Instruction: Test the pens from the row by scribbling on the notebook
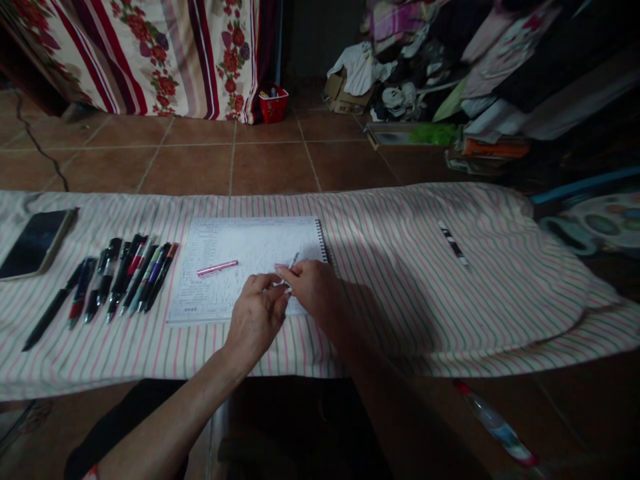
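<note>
Item 1: R hand (313, 288), above the near right corner of the spiral-bound pad (245, 267), was clenched in a pinch on a thin silvery pen (294, 260), its tip end angled toward the far side of the pad. Item 2: L hand (255, 317), half-curled just left of the R hand, had its fingertips at the pen's lower end; I couldn't tell from my feed if it was gripping or only touching. Pen location: over the pad's right part, near the wire spiral. Item 3: pink pen (217, 268), loose on the printed page, left of both hands. Item 4: row of approx. ten pens (125, 280), side by side on the striped cloth (400, 333), left of the pad. Item 5: smartphone (35, 243), far left on the cloth. Item 6: black-and-white pen (453, 242), alone on the cloth, right side. Misc.: red basket (273, 105) on the far tiled floor (190, 167), by a floral sheet (150, 53); clothes pile (415, 73) far right; plastic bottle (495, 423) on the near right floor.
</note>
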Motion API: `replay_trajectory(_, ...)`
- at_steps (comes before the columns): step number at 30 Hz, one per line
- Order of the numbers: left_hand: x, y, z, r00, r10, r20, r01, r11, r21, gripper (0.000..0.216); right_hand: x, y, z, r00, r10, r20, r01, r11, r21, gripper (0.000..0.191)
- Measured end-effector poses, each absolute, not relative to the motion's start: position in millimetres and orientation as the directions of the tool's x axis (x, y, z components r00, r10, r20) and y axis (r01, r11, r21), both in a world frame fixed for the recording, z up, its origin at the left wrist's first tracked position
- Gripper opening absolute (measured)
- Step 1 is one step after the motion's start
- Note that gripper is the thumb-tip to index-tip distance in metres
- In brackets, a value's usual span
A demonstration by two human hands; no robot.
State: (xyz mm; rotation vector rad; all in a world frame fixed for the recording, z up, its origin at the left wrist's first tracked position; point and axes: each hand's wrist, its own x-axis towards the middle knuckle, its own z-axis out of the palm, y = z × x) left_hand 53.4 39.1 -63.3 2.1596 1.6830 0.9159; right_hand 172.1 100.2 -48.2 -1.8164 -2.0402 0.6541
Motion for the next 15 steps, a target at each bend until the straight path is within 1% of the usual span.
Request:
replay_trajectory(5, 55, 38, -63, 0.095, 0.949, 0.302, 0.743, -0.269, 0.612, 0.019, 172, 100, -50, -0.110, 0.991, -0.072, 0.824, 0.050, -0.565, 0.037)
replay_trajectory(9, 56, 36, -60, 0.017, 0.962, 0.272, 0.704, -0.205, 0.680, 0.018, 174, 100, -48, -0.088, 0.996, -0.013, 0.816, 0.064, -0.574, 0.032)
replay_trajectory(11, 56, 34, -58, -0.022, 0.966, 0.257, 0.683, -0.173, 0.710, 0.018, 175, 101, -45, -0.073, 0.997, -0.003, 0.783, 0.056, -0.620, 0.031)
replay_trajectory(15, 54, 32, -57, -0.145, 0.958, 0.246, 0.576, -0.120, 0.808, 0.018, 180, 103, -39, -0.021, 0.999, -0.037, 0.641, -0.015, -0.767, 0.031)
